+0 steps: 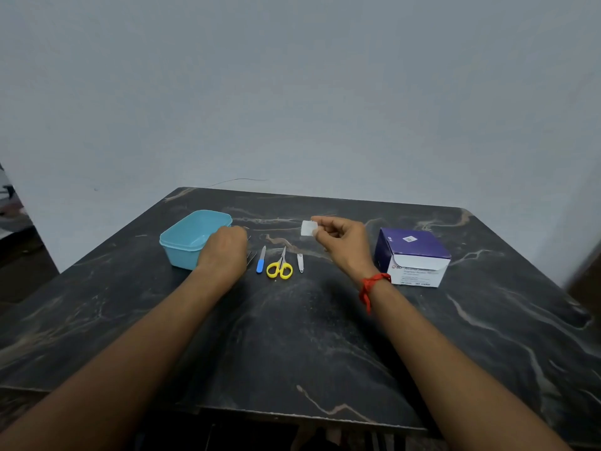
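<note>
My right hand [338, 242] is raised above the table's middle and pinches a small white square pad [308, 228] between thumb and fingertips. My left hand [224, 252] is low at the table beside the light blue plastic box [182, 245], with its fingers curled over the far end of thin metal tweezers [251, 257]. Only the tweezers' near prongs show past the hand. To the right of them, in a row, lie a blue-handled nail file [260, 260], yellow-handled scissors [280, 266] and a small metal nail clipper [300, 262].
A purple and white swab carton [413, 258] with its flap open stands at the right. The dark marble table [292, 336] ends against a grey wall at the back. A red thread is tied round my right wrist [370, 284].
</note>
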